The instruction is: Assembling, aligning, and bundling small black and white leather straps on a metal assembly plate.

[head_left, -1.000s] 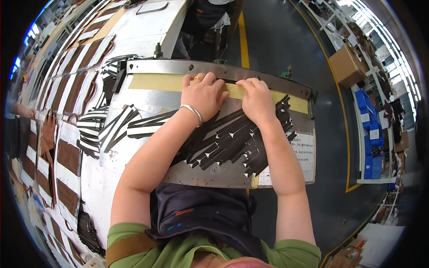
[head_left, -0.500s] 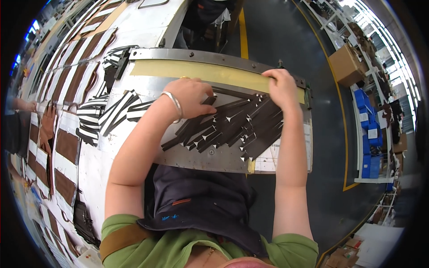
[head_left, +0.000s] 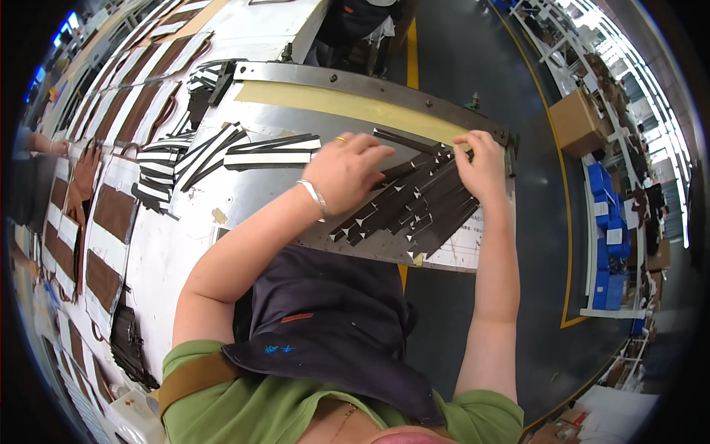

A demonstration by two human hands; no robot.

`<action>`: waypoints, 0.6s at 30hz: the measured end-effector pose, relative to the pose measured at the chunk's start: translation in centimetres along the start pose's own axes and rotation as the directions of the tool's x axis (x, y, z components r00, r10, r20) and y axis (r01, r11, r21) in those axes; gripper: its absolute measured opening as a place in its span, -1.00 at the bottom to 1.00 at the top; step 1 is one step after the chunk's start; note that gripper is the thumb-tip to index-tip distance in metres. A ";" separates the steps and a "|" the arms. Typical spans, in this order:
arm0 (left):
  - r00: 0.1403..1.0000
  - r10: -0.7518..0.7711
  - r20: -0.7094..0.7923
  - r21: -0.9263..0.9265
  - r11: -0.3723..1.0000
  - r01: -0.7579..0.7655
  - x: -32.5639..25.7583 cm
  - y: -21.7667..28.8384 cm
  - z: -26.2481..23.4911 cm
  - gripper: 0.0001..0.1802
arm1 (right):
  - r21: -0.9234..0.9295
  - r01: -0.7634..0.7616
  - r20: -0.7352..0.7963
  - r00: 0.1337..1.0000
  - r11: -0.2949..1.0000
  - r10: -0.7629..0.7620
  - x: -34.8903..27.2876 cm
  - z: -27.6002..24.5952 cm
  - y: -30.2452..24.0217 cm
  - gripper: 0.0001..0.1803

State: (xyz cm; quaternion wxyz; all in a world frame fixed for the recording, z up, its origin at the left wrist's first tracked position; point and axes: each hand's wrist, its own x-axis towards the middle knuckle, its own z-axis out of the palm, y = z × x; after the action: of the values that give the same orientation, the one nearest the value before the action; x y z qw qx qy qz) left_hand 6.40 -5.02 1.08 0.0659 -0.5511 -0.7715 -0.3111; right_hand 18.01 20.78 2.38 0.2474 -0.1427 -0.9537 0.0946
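Observation:
A fanned pile of dark brown strips with small pale marks lies on the metal plate in front of me. My left hand, with a bracelet and a ring, is over the pile's left side. Its fingers and thumb are apart, close to the strips. My right hand is at the pile's upper right end, with fingers curled toward the thumb. What lies between those fingertips is too small to make out. To the left of my left hand, black-and-white strips lie in a flat bundle.
A metal bar runs along the plate's far edge beside a yellow band. More striped strips and brown-and-white panels cover the white table at left. Another person's hand is there. Shelves with blue bins stand right.
My left hand has moved right across the pile, uncovering the striped bundle and bringing the dark strips closer together. My right hand has shifted slightly downward in the view, which has also moved.

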 end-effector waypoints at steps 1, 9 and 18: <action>0.999 -0.014 -0.033 0.047 0.999 0.016 -0.6 -0.6 -1.2 -0.63 | 0.004 0.003 0.001 1.000 1.000 -0.003 0.2 0.3 -1.1 -0.83; 0.914 -0.396 -0.087 0.329 0.855 0.402 -7.5 -5.6 -7.3 -0.69 | 0.334 0.141 0.260 0.937 0.932 -0.235 3.2 4.9 -6.7 -0.78; 0.922 -0.326 -0.211 0.297 0.877 0.378 -9.2 -6.1 -6.5 -0.70 | 0.135 0.258 0.287 0.914 0.957 -0.287 1.7 3.3 -9.0 -0.74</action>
State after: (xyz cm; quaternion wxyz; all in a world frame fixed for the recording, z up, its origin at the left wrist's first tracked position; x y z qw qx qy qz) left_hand 2.88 -17.26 -0.27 0.1593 -0.3565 -0.8926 -0.2254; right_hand 12.89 12.45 2.58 0.1153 0.0198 -0.9853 0.1247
